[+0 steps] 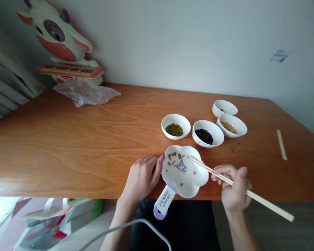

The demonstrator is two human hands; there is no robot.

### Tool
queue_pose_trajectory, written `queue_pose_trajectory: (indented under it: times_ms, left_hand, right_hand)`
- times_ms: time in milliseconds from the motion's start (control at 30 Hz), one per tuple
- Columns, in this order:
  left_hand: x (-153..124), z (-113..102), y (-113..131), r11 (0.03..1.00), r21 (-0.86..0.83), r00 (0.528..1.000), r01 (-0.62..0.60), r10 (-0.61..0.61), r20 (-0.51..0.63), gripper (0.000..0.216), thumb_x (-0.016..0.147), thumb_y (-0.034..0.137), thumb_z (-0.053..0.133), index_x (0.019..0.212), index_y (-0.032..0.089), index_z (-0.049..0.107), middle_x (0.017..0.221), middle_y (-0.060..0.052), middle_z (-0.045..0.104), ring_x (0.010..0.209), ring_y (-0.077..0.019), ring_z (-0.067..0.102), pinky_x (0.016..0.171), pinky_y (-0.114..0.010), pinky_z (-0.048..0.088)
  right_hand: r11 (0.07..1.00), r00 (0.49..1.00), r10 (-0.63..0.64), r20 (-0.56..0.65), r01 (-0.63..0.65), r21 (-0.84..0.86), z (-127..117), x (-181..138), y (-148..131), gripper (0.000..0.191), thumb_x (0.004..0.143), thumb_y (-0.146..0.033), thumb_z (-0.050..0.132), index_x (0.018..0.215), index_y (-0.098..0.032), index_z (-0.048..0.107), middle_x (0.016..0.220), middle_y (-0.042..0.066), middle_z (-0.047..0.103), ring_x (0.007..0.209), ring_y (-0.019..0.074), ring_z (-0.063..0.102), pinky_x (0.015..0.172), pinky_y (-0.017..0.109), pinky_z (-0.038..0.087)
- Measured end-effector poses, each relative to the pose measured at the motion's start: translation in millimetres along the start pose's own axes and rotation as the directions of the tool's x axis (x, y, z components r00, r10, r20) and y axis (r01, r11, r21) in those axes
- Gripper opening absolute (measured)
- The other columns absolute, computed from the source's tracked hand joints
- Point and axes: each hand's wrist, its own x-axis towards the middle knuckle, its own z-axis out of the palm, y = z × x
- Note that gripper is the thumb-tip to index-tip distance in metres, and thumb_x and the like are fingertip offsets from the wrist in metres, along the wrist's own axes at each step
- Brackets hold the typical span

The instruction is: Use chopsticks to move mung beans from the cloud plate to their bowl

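Note:
A white flower-shaped dish [189, 179] with a lilac edge and a cartoon print lies at the table's front edge, its handle sticking out past it. Several green mung beans [174, 156] are scattered in its upper left. My left hand [143, 174], fingers curled, grips the dish's left rim; part of its grip is hidden. In my right hand [234, 188] is a pair of chopsticks [269, 205], tips close together over the dish, with no bean visible between them. Behind the dish stand a bowl of mung beans [174, 129] and a bowl of black beans [204, 136].
Farther right, a bowl of tan grains [229, 127] touches another white bowl [225, 104] whose contents barely show. A pale strip [282, 144] lies at the right. A cow-shaped toy keyboard [68, 69] and clear plastic bag [87, 93] stand back left. A grey cable [143, 221] crosses below.

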Motion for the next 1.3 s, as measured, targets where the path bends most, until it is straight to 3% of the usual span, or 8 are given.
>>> queue_pose_trajectory:
  times_ms: [167, 333, 533, 633, 733, 833, 1100, 1300]
  left_hand:
    - [0.3, 0.4, -0.4, 1.0, -0.005, 1.0, 0.009, -0.009, -0.002, 0.045, 0.115, 0.038, 0.038, 0.074, 0.021, 0.045, 0.075, -0.001, 0.062, 0.067, -0.0155, 0.054, 0.069, -0.03, 0.036]
    - [1.0, 0.3, 0.3, 1.0, -0.016, 1.0, 0.022, -0.022, 0.012, 0.045, 0.115, 0.038, 0.037, 0.074, 0.021, 0.044, 0.075, -0.001, 0.06, 0.068, -0.0157, 0.054, 0.07, -0.03, 0.036]
    - [-1.0, -0.8, 0.5, 0.998, -0.036, 0.999, 0.043, -0.042, 0.028, 0.044, 0.115, 0.038, 0.037, 0.075, 0.021, 0.044, 0.074, -0.001, 0.059, 0.07, -0.0161, 0.054, 0.072, -0.031, 0.038]
    - [-1.0, -1.0, 1.1, 0.998, -0.039, 0.998, 0.05, -0.049, 0.046, 0.043, 0.115, 0.036, 0.038, 0.076, 0.021, 0.045, 0.075, -0.001, 0.059, 0.071, -0.0159, 0.054, 0.073, -0.03, 0.039]
    - [0.3, -0.8, 2.0, 0.998, -0.037, 0.997, 0.058, -0.056, 0.051, 0.042, 0.115, 0.035, 0.039, 0.076, 0.02, 0.046, 0.075, 0.0, 0.058, 0.071, -0.0154, 0.054, 0.074, -0.03, 0.039]
    - [1.6, -0.2, 2.4, 0.998, -0.033, 0.998, 0.049, -0.048, 0.043, 0.041, 0.115, 0.033, 0.04, 0.077, 0.02, 0.046, 0.074, 0.0, 0.056, 0.069, -0.0144, 0.051, 0.073, -0.03, 0.038]
    - [1.6, -0.1, 2.7, 1.0, -0.003, 0.999, 0.023, -0.023, 0.028, 0.04, 0.114, 0.03, 0.039, 0.076, 0.02, 0.047, 0.072, 0.0, 0.057, 0.067, -0.0142, 0.05, 0.071, -0.03, 0.037]
    - [1.2, -0.9, 3.5, 0.999, 0.003, 0.998, 0.048, -0.048, 0.033, 0.04, 0.114, 0.031, 0.039, 0.076, 0.02, 0.047, 0.071, 0.001, 0.055, 0.067, -0.0144, 0.05, 0.07, -0.03, 0.037]
  right_hand:
    - [0.98, 0.996, -0.085, -0.03, 0.089, 0.176, 3.4, 17.8, -8.4, 0.074, 0.106, -0.066, 0.037, 0.063, -0.02, 0.076, 0.058, 0.008, 0.066, 0.056, 0.0215, 0.061, 0.049, 0.033, 0.041]
    - [0.944, 0.982, -0.181, -0.053, 0.188, 0.272, 39.2, 62.3, -29.0, 0.076, 0.106, -0.069, 0.034, 0.063, -0.021, 0.073, 0.056, 0.006, 0.065, 0.054, 0.0196, 0.06, 0.049, 0.032, 0.04]
    - [0.957, 0.968, -0.181, 0.175, 0.132, 0.257, 57.9, 94.4, -43.2, 0.074, 0.105, -0.074, 0.03, 0.072, -0.021, 0.072, 0.062, 0.005, 0.065, 0.056, 0.0204, 0.057, 0.054, 0.034, 0.041]
    - [0.966, 0.897, -0.197, 0.395, 0.109, 0.235, 40.5, 105.9, -41.2, 0.072, 0.106, -0.071, 0.034, 0.07, -0.023, 0.074, 0.066, 0.006, 0.065, 0.061, 0.0213, 0.058, 0.057, 0.035, 0.042]
    - [0.984, 0.748, -0.174, 0.64, 0.099, 0.151, 23.6, 120.6, -38.9, 0.074, 0.108, -0.068, 0.029, 0.07, -0.024, 0.076, 0.067, 0.006, 0.065, 0.068, 0.0222, 0.059, 0.064, 0.035, 0.044]
    - [0.992, 0.633, -0.128, 0.763, 0.067, 0.111, 15.6, 127.2, -36.8, 0.075, 0.108, -0.07, 0.024, 0.072, -0.025, 0.074, 0.068, 0.005, 0.064, 0.069, 0.0226, 0.058, 0.068, 0.035, 0.045]
    - [1.0, 0.557, -0.023, 0.83, 0.012, 0.019, 4.4, 99.6, -19.2, 0.081, 0.097, -0.086, 0.017, 0.079, -0.025, 0.067, 0.076, 0.006, 0.066, 0.072, 0.024, 0.059, 0.066, 0.036, 0.043]
    - [1.0, 0.548, -0.021, 0.836, 0.027, 0.007, 6.8, 92.8, -13.0, 0.081, 0.098, -0.084, 0.013, 0.08, -0.025, 0.064, 0.076, 0.006, 0.063, 0.071, 0.0246, 0.057, 0.068, 0.038, 0.042]
